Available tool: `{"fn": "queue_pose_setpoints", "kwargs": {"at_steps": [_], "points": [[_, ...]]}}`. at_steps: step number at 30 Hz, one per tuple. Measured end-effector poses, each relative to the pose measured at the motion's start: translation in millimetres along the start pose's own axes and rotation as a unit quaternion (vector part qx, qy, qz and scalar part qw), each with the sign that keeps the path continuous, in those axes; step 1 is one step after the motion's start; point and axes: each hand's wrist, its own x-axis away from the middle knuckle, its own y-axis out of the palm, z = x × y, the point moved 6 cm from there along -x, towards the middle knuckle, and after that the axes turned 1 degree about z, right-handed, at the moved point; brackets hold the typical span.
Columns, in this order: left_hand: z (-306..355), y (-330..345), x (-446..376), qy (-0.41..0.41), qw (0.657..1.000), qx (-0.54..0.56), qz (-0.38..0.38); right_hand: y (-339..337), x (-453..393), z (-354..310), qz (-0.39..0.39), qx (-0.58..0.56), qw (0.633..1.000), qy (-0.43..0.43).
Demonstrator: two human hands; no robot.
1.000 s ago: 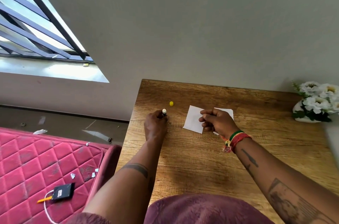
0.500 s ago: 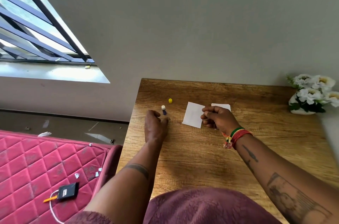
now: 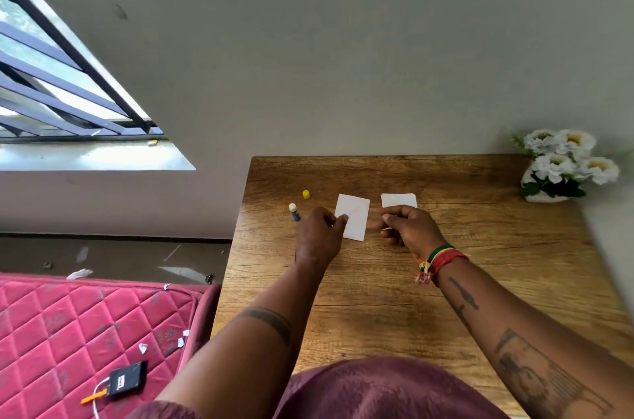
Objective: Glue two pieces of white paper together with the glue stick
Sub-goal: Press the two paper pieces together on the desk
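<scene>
Left hand (image 3: 320,236) off glue stick (image 3: 294,211), now at left paper (image 3: 353,221) edge, fingers loosely curled, holding nothing. Right hand (image 3: 410,226) fingertips pinched — contents unclear. Two papers, second (image 3: 399,200) partly hidden; one yellow cap (image 3: 305,194) — all on table (image 3: 377,298).

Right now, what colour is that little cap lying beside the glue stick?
Yellow. The cap lies on the wooden table, seen in the head view.

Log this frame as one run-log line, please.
glue stick uncapped, on table | yellow cap apart | left hand at left paper | right hand by right paper | papers not joined
</scene>
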Motion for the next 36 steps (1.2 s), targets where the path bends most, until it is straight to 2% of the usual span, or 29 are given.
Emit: {"fn": "queue_pose_setpoints", "kwargs": {"at_steps": [2,6,12,17,21,25,30,36], "points": [[12,8,-3,0.009,1.0,-0.006,-0.008,-10,-2,2,0.024,-0.007,1.0,0.001],[33,29,-14,0.018,0.998,0.034,-0.045,-37,-9,7,0.127,0.01,0.992,0.009],[50,73,-18,-0.047,0.983,0.114,-0.135,-61,-20,7,0.225,0.146,0.963,0.027],[59,91,-19,-0.084,0.981,0.129,-0.121,-51,-31,-4,0.211,0.227,0.95,0.031],[57,91,-23,-0.136,0.966,0.179,-0.124,-57,-40,-3,0.192,0.15,0.968,0.061],[52,79,-27,-0.147,0.961,0.211,-0.102,-51,-38,-6,0.196,0.088,0.975,0.058],[37,42,-37,-0.095,0.986,0.128,-0.05,-12,-33,-13,0.146,0.048,0.987,0.048],[6,13,-44,-0.05,0.998,0.041,-0.027,32,-28,-6,0.126,0.083,0.987,0.055]]}}
